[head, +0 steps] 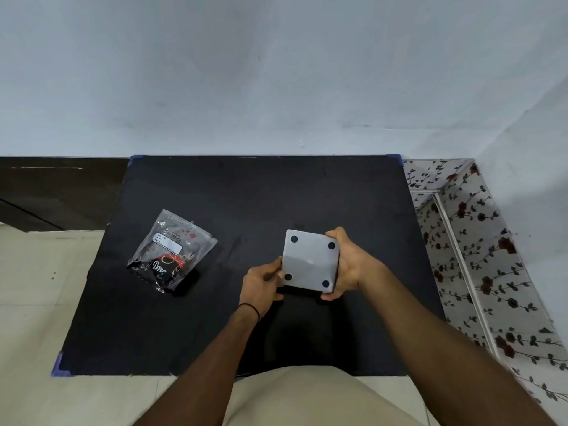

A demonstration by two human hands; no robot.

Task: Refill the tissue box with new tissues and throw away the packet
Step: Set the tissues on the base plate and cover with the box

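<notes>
My left hand (pixel 261 282) and right hand (pixel 350 265) closed round tissue box (pixel 310 262), flipped, padded underside up, above table (pixel 276 192) middle, toward near edge; probably to open base. Tissue packet (pixel 170 252) lies untouched toward left edge.

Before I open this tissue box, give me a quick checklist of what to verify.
1. Both hands on the tissue box, left hand and right hand: ok.
2. Box turned base up, four dark feet showing: ok.
3. Base panel loosened: cannot tell.
4. Tissue packet within reach on the black mat: ok.
5. Packet opened: cannot tell.
6. Bin in view for the packet: not ok.
</notes>
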